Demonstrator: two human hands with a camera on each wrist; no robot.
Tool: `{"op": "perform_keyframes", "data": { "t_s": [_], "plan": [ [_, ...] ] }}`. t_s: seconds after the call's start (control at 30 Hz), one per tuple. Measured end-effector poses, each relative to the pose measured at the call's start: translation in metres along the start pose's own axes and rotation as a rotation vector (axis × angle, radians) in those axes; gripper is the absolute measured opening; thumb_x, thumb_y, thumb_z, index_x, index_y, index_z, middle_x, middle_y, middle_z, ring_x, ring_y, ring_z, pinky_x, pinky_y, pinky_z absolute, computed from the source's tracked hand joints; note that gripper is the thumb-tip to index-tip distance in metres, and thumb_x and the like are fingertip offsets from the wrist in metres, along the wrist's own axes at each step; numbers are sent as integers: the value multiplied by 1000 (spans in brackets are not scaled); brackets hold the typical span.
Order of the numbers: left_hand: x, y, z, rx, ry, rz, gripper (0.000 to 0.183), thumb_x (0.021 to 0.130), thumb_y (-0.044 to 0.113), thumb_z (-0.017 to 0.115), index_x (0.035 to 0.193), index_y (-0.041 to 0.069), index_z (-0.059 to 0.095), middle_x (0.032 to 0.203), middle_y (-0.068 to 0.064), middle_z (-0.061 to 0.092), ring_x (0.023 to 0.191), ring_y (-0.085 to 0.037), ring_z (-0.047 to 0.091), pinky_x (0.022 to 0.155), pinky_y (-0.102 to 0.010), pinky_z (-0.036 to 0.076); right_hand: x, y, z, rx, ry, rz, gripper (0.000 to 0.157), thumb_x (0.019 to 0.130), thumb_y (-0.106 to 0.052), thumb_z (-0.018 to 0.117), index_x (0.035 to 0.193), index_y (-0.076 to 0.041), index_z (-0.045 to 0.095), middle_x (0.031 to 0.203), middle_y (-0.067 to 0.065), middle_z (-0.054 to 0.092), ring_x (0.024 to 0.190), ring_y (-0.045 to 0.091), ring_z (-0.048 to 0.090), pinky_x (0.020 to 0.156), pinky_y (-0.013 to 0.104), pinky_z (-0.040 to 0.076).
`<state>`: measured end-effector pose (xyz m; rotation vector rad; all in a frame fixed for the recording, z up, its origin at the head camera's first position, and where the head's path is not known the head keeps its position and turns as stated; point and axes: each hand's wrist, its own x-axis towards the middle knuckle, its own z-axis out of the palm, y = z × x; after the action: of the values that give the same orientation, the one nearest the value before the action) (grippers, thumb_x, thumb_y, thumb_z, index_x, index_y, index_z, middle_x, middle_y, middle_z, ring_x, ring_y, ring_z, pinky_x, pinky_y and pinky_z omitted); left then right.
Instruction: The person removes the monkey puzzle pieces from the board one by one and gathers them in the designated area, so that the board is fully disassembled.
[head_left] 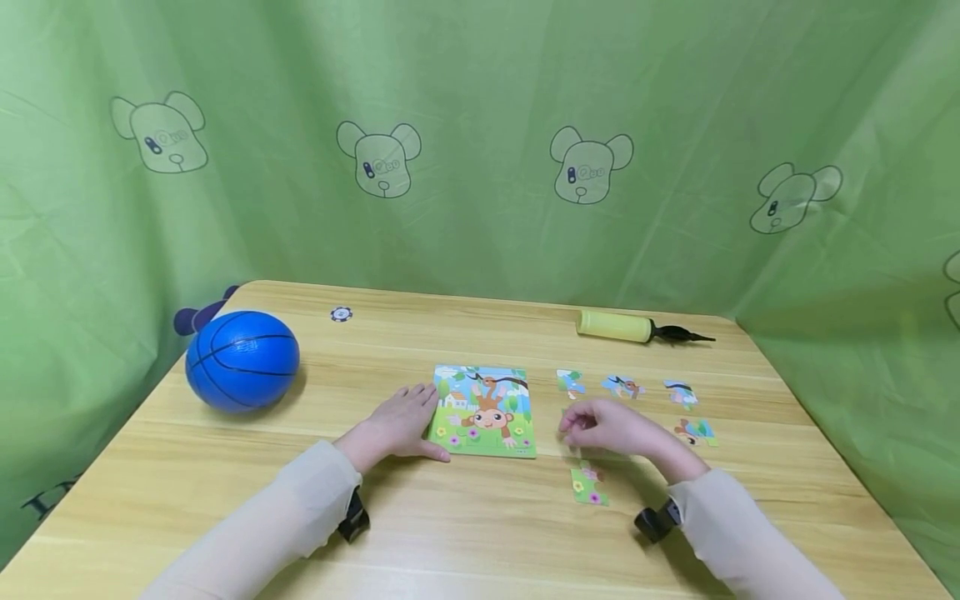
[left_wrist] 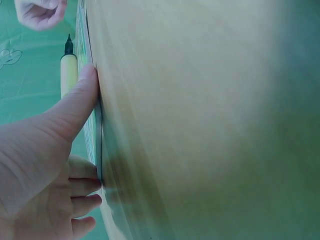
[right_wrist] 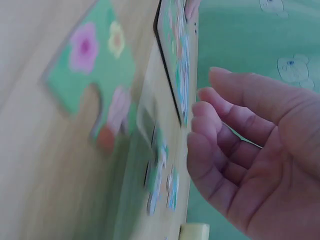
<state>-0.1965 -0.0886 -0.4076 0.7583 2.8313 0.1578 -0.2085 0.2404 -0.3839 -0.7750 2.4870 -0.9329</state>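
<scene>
A square picture puzzle [head_left: 480,400] with a monkey, a house and flowers lies flat on the wooden table. My left hand [head_left: 401,423] rests at its left edge, fingers straight; in the left wrist view the thumb [left_wrist: 75,107] and fingertips touch that edge. To the right of the puzzle hovers my right hand [head_left: 611,427], fingers loosely bent, and the right wrist view shows nothing in it. A loose flower puzzle piece [head_left: 588,486] lies just below this hand. Beyond it are a sky piece [head_left: 570,379], a branch piece [head_left: 622,386] and others; one is mostly hidden by the hand.
At the table's left side sits a blue basketball [head_left: 242,361]. A small round chip [head_left: 341,314] lies near the back edge. At the back right is a yellow hand pump [head_left: 615,326] with a black nozzle. Green curtain [head_left: 480,167] encloses the table behind and at the sides.
</scene>
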Motion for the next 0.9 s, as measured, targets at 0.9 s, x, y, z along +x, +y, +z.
{"op": "perform_keyframes", "data": {
  "t_s": [0.9],
  "plan": [
    [0, 0, 0, 4, -10, -5, 103, 74, 64, 60, 142, -5, 25, 147, -19, 22, 135, -31, 20, 109, -42, 16, 72, -38, 50, -106, -17, -108, 15, 82, -5, 68, 95, -4, 61, 70, -2, 53, 62, 10, 47, 58, 25, 43]
  ]
}}
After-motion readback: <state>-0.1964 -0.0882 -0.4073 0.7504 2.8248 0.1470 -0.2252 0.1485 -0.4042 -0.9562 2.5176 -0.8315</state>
